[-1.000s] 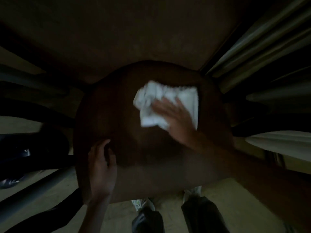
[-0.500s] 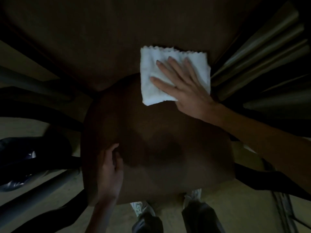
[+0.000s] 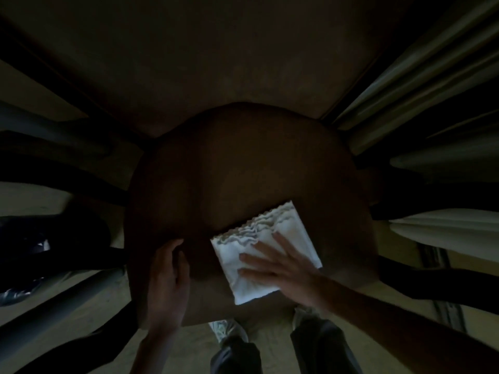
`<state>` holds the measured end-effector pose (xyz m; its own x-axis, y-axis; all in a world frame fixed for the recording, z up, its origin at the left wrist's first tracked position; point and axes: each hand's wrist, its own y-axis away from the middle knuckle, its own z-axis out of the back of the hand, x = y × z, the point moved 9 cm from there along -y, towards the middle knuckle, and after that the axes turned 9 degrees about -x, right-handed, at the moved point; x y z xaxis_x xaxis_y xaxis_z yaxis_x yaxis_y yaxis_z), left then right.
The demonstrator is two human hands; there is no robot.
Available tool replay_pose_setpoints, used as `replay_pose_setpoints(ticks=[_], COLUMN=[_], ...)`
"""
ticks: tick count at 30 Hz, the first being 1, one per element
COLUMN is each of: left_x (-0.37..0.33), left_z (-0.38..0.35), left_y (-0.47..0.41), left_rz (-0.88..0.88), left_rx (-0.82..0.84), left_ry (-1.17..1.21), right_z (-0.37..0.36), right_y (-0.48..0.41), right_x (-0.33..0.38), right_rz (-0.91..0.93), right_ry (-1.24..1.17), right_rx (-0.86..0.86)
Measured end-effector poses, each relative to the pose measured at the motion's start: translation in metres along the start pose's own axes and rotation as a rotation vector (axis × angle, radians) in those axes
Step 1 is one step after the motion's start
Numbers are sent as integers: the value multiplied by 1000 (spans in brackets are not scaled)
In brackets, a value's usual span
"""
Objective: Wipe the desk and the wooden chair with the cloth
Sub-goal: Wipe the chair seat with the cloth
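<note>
The scene is dim. A rounded wooden chair seat [image 3: 243,171] fills the middle of the view, its far edge tucked under the dark desk [image 3: 216,63]. A folded white cloth [image 3: 294,230] with a scalloped edge lies flat on the near right part of the seat. My right hand [image 3: 280,268] presses on the cloth with fingers spread. My left hand [image 3: 168,282] rests flat on the seat's near left part, close to the front edge, holding nothing.
Pale curtains [image 3: 421,85] hang at the right, with a light fold [image 3: 442,228] lower down. Dark bars and a grey pipe [image 3: 54,317] cross the left side over the floor. My shoes [image 3: 226,330] and trouser legs show below the seat's front edge.
My right hand has slid the cloth from the far edge of the seat, by the desk, back to the near right part. My left hand has stayed in place on the seat.
</note>
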<state>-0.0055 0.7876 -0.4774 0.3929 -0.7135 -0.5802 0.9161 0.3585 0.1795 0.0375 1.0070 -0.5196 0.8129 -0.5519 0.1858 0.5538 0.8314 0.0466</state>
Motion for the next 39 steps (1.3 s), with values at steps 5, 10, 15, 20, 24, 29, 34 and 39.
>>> replay_pose_setpoints(ticks=[5,10,15,20,24,29,34,39], left_x=[5,3,-10,-36,-40,-32,-23,-35], left_z=[1,0,-7,-8,-1,-2,4,-1], left_y=[-12,-9,1,6,9,12,12,22], left_rz=[-48,30,77,-31,-133,-196,-95,-77], left_rx=[-24,-82,-122,-58,-8,78,13,47], left_ry=[-37,34,112,134,93,66,112,146], right_z=[13,63,57,6,3,53,62,18], right_y=[-34,-75,-47,79,140,79,54,119], right_x=[-87,-241,-212,-57,-13,-186,-226,-69], right_rz=[71,-257,-355,-289,-225,-772,-939,-891], right_ry=[-54,76,-30,-75,-25,121,104,-44], right_rx=[21,-92,-199,-23,72,-94,-154,-137])
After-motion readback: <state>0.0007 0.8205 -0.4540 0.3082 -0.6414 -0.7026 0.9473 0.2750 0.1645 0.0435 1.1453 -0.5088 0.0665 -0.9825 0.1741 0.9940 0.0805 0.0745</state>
